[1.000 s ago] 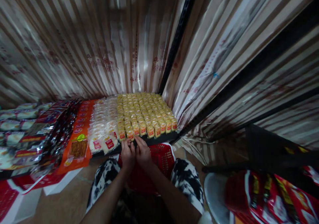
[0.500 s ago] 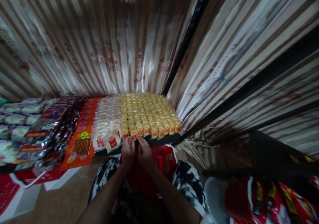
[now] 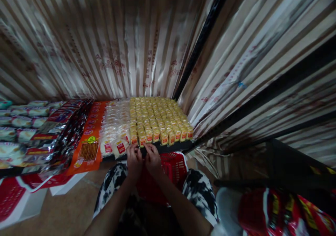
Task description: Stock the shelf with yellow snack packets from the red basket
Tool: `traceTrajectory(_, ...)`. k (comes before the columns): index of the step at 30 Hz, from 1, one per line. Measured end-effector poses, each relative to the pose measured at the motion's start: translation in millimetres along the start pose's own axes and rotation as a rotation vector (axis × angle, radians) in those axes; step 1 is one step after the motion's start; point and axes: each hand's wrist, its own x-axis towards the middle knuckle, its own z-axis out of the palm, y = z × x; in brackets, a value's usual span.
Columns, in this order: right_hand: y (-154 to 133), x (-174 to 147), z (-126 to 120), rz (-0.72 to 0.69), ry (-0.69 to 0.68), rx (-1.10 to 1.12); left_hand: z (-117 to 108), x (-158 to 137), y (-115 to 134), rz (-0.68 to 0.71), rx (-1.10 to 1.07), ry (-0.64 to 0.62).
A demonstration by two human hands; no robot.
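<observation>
Small yellow wrapped snack packets (image 3: pixel 157 118) stand in tight rows on a dark shelf (image 3: pixel 181 145), their red labels facing me along the front. My left hand (image 3: pixel 134 160), fingers bent, reaches the shelf's front edge. Beside it my right hand (image 3: pixel 153 159) has its fingertips at the same spot. Between the fingertips of both hands is the bottom of one front yellow snack packet (image 3: pixel 142 139), which sticks out slightly. Immediately left lie clear bags with white contents and red labels (image 3: pixel 120 147). Below my hands, a red plastic basket (image 3: pixel 177 166) is between my knees, partly covered by my forearms.
Orange snack bags (image 3: pixel 90 148), dark shiny bags (image 3: pixel 67 131) and white wrapped packs (image 3: pixel 22 121) fill the shelf leftward. A black post (image 3: pixel 195 55) rises behind, before striped sheeting (image 3: pixel 136 47). Red packages (image 3: pixel 286 208) stand at lower right; another red basket (image 3: pixel 12 195) at lower left.
The view has shifted slightly, so the shelf goods sit a little further right. Both hands stay at the same front packet, with little finger movement.
</observation>
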Motion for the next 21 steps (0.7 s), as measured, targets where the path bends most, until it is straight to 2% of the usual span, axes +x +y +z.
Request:
traceTrajectory(3,1,0,1,-0.001,0.011,-0.022,-3,-2,2,-0.024,0.033,0.005)
traceTrajectory(7,5,-1,2,-0.013,0.001,-0.025,4,1,-4,0.000,-0.001,-0.010)
traceTrajectory(12,7,-1,3,-0.023,-0.008,-0.034,13,9,-13,0.012,-0.029,0.037)
traceTrajectory(16,8,-1,4,-0.019,-0.007,-0.048,12,17,-14,0.011,-0.014,0.020)
traceTrajectory(21,9,-1,5,-0.041,-0.004,-0.061,12,29,-13,0.035,0.046,0.063)
